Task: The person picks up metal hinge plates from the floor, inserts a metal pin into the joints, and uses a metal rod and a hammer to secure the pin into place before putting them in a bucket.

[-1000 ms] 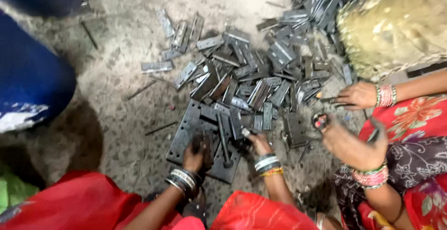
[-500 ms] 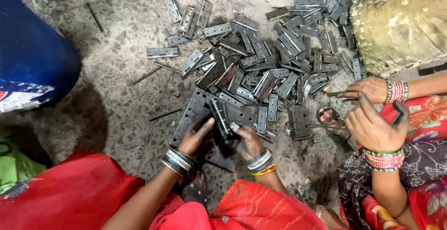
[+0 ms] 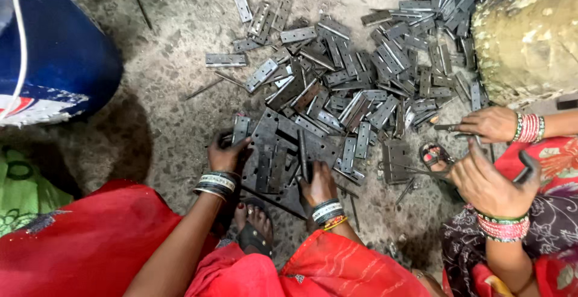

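A dark metal plate with slots lies on the floor in front of me, and hinge leaves rest in it. My left hand curls over the plate's left edge, fingers closed on a grey hinge leaf. At the plate's near middle, my right hand pinches a narrow dark metal strip that stands against the plate. Both wrists wear bangles. Beyond the plate spreads a big pile of grey hinges.
A co-worker's two hands handle thin metal pins at the right, above a sandalled foot. A blue drum stands at the left and a rough yellowish sack at the top right. My own foot is below the plate.
My left hand has slid from the plate's middle to its left edge onto a hinge leaf. My right hand stays at the near edge. The co-worker's hands have shifted slightly.
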